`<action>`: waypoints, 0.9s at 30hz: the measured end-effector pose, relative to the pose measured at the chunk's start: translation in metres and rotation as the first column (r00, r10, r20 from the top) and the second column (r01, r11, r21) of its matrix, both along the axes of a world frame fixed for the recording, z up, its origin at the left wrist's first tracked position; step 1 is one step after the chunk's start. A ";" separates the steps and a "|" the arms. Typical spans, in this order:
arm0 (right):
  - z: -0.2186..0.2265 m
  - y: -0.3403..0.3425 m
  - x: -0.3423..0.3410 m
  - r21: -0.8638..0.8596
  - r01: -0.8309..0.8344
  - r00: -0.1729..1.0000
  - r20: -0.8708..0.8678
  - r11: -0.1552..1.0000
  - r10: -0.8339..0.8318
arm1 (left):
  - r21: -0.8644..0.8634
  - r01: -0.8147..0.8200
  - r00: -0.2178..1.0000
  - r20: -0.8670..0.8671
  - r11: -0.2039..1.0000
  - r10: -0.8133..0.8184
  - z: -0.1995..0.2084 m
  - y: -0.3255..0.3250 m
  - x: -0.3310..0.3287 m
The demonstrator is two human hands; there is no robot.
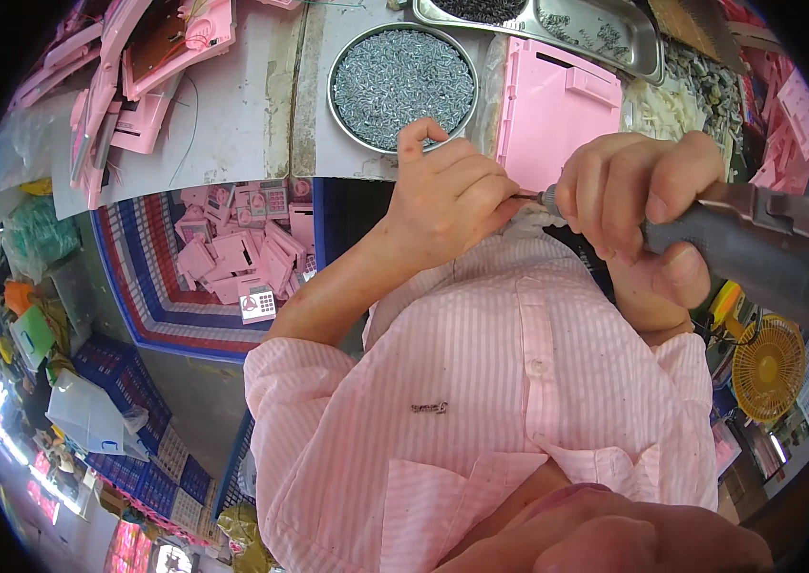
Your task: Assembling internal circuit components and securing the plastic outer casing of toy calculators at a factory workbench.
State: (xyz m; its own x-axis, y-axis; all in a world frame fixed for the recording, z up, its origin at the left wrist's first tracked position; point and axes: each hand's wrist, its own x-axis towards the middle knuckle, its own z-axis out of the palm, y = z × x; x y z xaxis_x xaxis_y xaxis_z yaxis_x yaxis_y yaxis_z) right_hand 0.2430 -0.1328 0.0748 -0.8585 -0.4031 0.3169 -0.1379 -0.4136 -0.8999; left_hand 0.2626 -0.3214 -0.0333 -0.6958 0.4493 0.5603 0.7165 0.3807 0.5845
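Observation:
My right hand (pixel 638 196) is wrapped round the dark grey body of an electric screwdriver (pixel 757 244). The tool lies nearly level, its thin bit (pixel 525 197) pointing left. At the bit's tip, my left hand (pixel 452 196) is closed in a pinch, the index finger raised and bent. Whatever those fingertips hold is too small to make out. Just beyond the left hand stands a round metal bowl (pixel 331 91) full of small silver screws (pixel 402 81). A pink plastic housing (pixel 557 115) lies on the bench behind the bit.
Farther back is a steel tray (pixel 648 59) with dark small parts. Pink housings (pixel 142 119) with wires are piled at the left. Below the bench edge, a striped woven basket (pixel 142 296) holds many pink pieces (pixel 237 253). A yellow fan (pixel 767 368) is at the right.

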 end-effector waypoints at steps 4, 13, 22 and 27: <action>-0.018 -0.004 0.007 0.043 0.059 0.994 0.088 0.997 -0.063 | -0.067 -0.124 0.977 0.166 0.990 0.133 0.014 -0.010 -0.010; -0.040 -0.012 0.009 0.030 0.006 0.998 0.057 1.000 -0.008 | -0.063 -0.197 0.971 0.127 0.978 0.203 0.011 -0.026 -0.020; -0.051 -0.009 0.008 0.209 0.012 0.980 -0.198 0.978 0.031 | 0.041 -0.115 0.993 0.006 0.993 0.114 0.005 0.021 -0.086; -0.014 -0.009 0.000 -0.062 -0.095 0.995 -0.028 0.994 0.093 | -0.348 0.040 0.997 -0.050 0.937 -0.062 0.001 0.094 -0.120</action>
State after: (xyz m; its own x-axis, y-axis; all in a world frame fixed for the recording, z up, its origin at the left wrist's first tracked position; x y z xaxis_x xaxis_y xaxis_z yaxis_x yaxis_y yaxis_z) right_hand 0.2433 -0.1419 0.0609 -0.8093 -0.4600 0.3653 -0.1182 -0.4817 -0.8683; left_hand 0.1427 -0.2279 -0.0326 -0.6371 0.6568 0.4034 0.7697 0.5139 0.3789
